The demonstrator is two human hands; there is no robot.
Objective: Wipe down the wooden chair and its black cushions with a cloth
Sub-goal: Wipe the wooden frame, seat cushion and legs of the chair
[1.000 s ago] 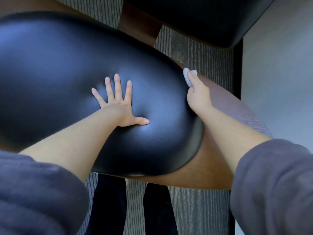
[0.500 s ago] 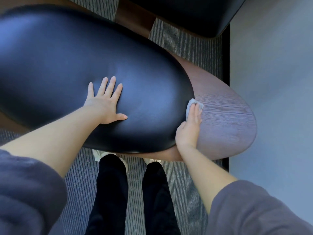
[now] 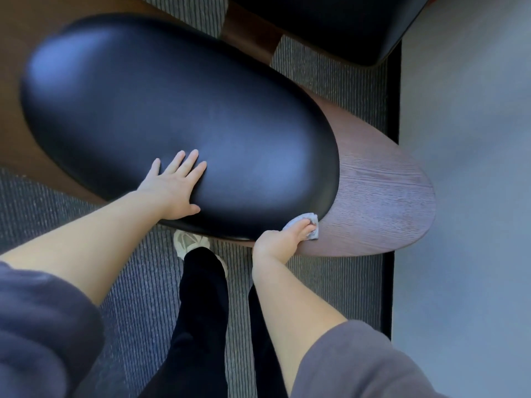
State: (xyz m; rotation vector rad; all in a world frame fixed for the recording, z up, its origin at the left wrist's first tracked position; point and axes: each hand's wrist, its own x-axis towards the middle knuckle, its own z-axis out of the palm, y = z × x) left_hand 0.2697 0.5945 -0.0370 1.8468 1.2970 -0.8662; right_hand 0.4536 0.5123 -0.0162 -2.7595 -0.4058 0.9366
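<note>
A large oval black cushion lies on the chair's wooden panel, whose rounded end sticks out to the right. My left hand rests flat on the cushion's near side, fingers straight and spread. My right hand presses a small white cloth against the wood where it meets the cushion's lower right edge. The fingers lie on top of the cloth and cover most of it.
A second black cushion sits at the top, above a wooden strut. Striped grey carpet runs beneath. A pale wall or floor area fills the right, past a dark strip. My legs and a white shoe stand below the chair.
My right hand slid the cloth along the cushion's edge from the far side toward me, around the wooden end. My left hand stayed flat on the cushion. The view pulled back.
</note>
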